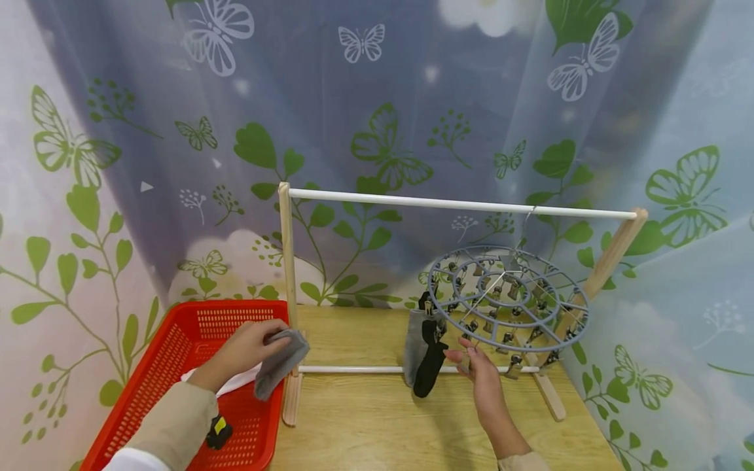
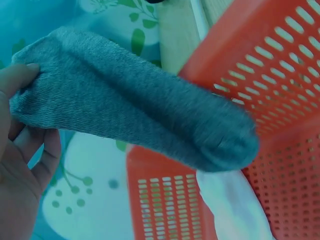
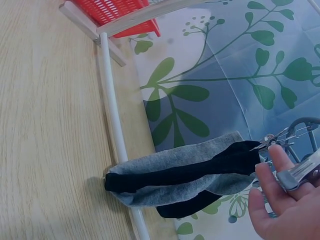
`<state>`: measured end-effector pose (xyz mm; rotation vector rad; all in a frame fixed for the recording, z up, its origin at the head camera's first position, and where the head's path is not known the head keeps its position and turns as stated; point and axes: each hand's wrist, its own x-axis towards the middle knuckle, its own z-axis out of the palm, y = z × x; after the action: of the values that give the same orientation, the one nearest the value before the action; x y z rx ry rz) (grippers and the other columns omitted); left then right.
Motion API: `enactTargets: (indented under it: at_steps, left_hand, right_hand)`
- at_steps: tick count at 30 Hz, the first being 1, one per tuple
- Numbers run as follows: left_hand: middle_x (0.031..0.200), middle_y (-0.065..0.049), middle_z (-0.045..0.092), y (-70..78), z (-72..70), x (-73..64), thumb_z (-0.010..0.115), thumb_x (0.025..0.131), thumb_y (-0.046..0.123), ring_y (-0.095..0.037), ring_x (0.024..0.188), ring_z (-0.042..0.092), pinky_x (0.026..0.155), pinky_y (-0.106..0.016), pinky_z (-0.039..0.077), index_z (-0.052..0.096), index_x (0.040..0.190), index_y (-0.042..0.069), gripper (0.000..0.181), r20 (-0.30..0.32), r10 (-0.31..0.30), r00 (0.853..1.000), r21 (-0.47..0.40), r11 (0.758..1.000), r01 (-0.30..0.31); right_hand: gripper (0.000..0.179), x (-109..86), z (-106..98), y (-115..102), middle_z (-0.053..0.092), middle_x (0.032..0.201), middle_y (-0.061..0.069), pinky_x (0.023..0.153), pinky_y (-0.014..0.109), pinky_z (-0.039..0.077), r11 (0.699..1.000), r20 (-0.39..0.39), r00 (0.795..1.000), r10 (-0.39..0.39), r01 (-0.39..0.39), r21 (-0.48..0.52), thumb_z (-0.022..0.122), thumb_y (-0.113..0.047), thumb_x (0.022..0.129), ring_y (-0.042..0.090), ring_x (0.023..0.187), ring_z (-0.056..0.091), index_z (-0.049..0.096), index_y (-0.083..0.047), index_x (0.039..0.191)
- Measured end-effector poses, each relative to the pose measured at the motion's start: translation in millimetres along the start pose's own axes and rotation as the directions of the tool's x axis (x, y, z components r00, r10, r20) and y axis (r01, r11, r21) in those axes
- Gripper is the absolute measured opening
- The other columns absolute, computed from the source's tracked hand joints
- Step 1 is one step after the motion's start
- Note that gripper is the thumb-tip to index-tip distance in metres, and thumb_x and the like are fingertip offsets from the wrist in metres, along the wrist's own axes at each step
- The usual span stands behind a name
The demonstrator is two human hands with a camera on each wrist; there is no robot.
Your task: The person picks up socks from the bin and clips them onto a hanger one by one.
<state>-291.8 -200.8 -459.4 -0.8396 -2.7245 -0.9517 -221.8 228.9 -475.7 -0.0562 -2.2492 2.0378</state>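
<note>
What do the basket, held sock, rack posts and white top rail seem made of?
Red basket: likely plastic, smooth, slight sheen, regular moulded-looking slots.
Held grey sock: knitted fabric, matte, soft-looking, with fine ribbing; fibre unclear.
Rack posts: probably wood, pale, with its natural-looking tone.
White top rail: smooth, uniform; plastic or coated metal, can't tell.

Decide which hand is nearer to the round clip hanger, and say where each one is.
Right. The right hand is at the near edge of the round clip hanger; the left hand is farther off, by the red basket, holding a grey sock.
</note>
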Motion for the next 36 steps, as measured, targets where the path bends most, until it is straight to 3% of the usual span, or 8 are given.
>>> enactTargets:
  at_steps: [6,9,14,18,21,28,32,36]
  left_hand:
    - [0.068,0.01,0.051,11.5,-1.0,4.8,0.069,0.092,0.021,-0.004,0.057,0.04,0.051,-0.024,0.036,0.061,0.09,0.018,0.009,-0.053,-0.022,0.998,-0.073,0.997,0.018]
    - [0.065,0.008,0.047,21.9,-2.5,10.4,0.068,0.092,0.022,-0.005,0.055,0.039,0.051,-0.024,0.036,0.06,0.088,0.016,0.011,-0.079,-0.019,0.997,-0.121,0.993,0.009]
    - [0.063,0.007,0.043,42.0,-3.2,23.8,0.068,0.093,0.027,-0.006,0.054,0.038,0.051,-0.025,0.035,0.059,0.085,0.017,0.016,-0.103,0.012,0.995,-0.196,0.98,-0.032]
    - [0.075,0.007,0.06,55.1,0.9,33.3,0.065,0.094,0.03,-0.005,0.064,0.051,0.059,-0.025,0.044,0.067,0.092,0.018,0.012,-0.078,0.041,0.996,-0.232,0.971,-0.058]
    - [0.087,0.005,0.067,61.1,5.9,39.2,0.065,0.094,0.029,-0.007,0.07,0.056,0.062,-0.027,0.047,0.071,0.098,0.016,0.015,-0.06,0.09,0.994,-0.207,0.973,-0.1]
    - [0.098,0.0,0.071,74.5,19.7,44.6,0.067,0.093,0.026,-0.012,0.087,0.065,0.074,-0.029,0.052,0.072,0.104,0.012,0.019,-0.014,0.135,0.991,-0.167,0.977,-0.135]
    - [0.094,0.0,0.071,82.2,33.2,45.8,0.067,0.093,0.023,-0.009,0.082,0.065,0.07,-0.026,0.052,0.07,0.101,0.011,0.015,0.008,0.166,0.986,-0.195,0.967,-0.162]
    - [0.093,0.001,0.072,92.0,47.8,48.1,0.067,0.093,0.02,-0.008,0.082,0.066,0.072,-0.024,0.052,0.069,0.099,0.011,0.011,0.039,0.165,0.986,-0.241,0.959,-0.151]
  right_hand:
    - [0.046,0.2,4,2,0.053,0.138,0.014,0.105,0.048,0.037,0.997,-0.046,0.999,-0.016,0.013,-0.073,0.04,-0.034,0.106,0.027,0.13,0.046,0.058,0.002,0.127]
    - [0.047,1.7,4,2,0.056,0.134,0.018,0.109,0.05,0.032,0.995,-0.049,0.999,-0.025,0.02,-0.093,0.04,-0.036,0.106,0.029,0.134,0.041,0.056,0.001,0.13]
    - [0.052,2.1,4,0,0.046,0.145,0.016,0.112,0.055,0.022,0.994,-0.051,0.998,-0.045,0.04,-0.099,0.038,-0.039,0.105,0.031,0.141,0.028,0.059,0.005,0.125]
    - [0.054,1.1,4,0,0.041,0.147,0.015,0.114,0.055,0.018,0.996,-0.068,0.996,-0.062,0.058,-0.061,0.035,-0.039,0.106,0.028,0.141,0.028,0.058,0.008,0.122]
    - [0.053,0.5,5,0,0.044,0.143,0.016,0.114,0.054,0.017,0.997,-0.089,0.993,-0.074,0.071,-0.031,0.035,-0.037,0.106,0.026,0.137,0.033,0.058,0.009,0.119]
    - [0.053,1.1,9,1,0.052,0.138,0.018,0.113,0.049,0.025,0.997,-0.133,0.989,-0.064,0.059,-0.044,0.038,-0.037,0.106,0.026,0.133,0.041,0.062,0.009,0.116]
    - [0.053,0.6,10,3,0.06,0.128,0.02,0.111,0.044,0.029,0.997,-0.159,0.986,-0.045,0.034,-0.071,0.041,-0.039,0.104,0.024,0.13,0.045,0.062,0.007,0.118]
    - [0.055,0.1,10,5,0.059,0.131,0.019,0.112,0.046,0.027,0.997,-0.157,0.987,-0.025,0.012,-0.081,0.042,-0.042,0.104,0.023,0.133,0.042,0.064,0.007,0.117]
